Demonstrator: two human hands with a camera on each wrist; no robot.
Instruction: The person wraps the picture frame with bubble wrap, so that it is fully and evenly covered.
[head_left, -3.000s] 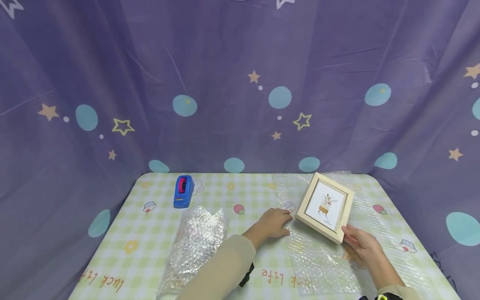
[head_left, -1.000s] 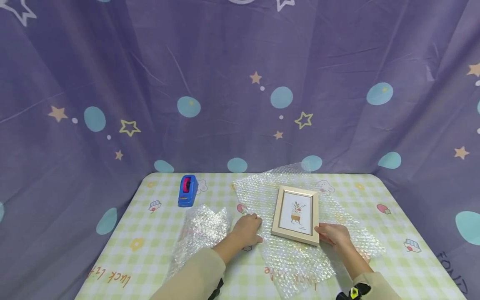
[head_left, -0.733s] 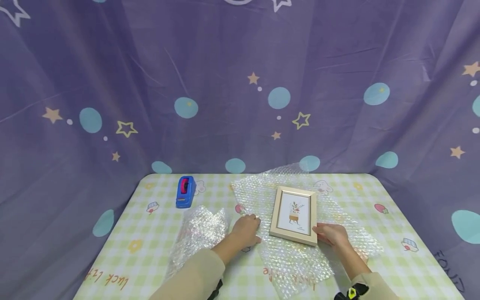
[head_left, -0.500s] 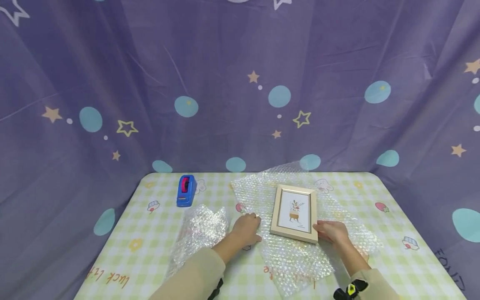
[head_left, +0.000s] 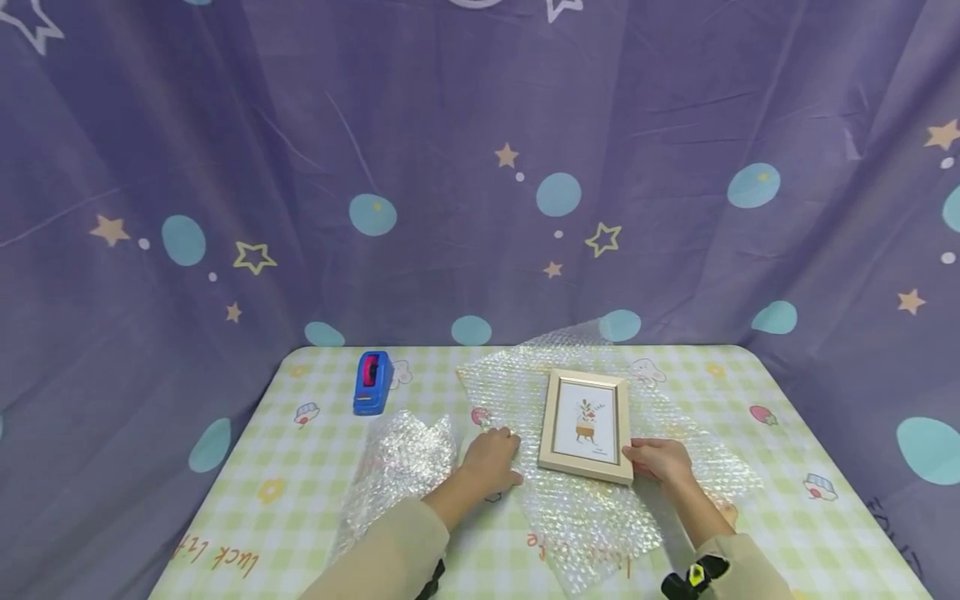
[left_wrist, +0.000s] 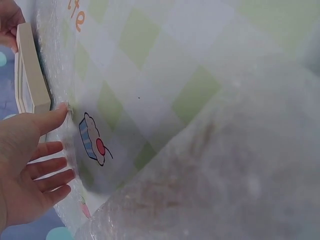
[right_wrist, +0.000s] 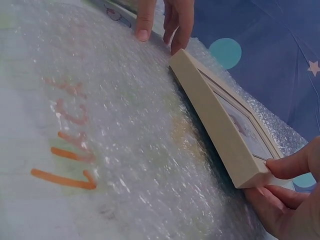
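Note:
A pale wooden picture frame (head_left: 550, 425) with a plant print lies over a sheet of bubble wrap (head_left: 600, 517), face up. My right hand (head_left: 663, 461) pinches its near right corner; in the right wrist view the thumb lies on the front edge with fingers beneath, and the picture frame (right_wrist: 215, 125) looks slightly tilted. At the sheet's left edge rests my left hand (head_left: 489, 461), palm down in the head view. The left wrist view shows its fingers loosely extended, fingertips (left_wrist: 61, 107) touching the bubble wrap's border, with nothing gripped.
A second, folded piece of bubble wrap (head_left: 408, 458) lies left of my left hand, partly under the forearm. Near the back left stands a blue tape dispenser (head_left: 371, 383) with a pink core. The checked tabletop (head_left: 300, 467) ends at a purple curtain (head_left: 450, 275).
Over three seconds the picture frame has come left and turned straighter, while the bubble wrap and both hands also shifted left. In the last half second the frame slid only slightly left.

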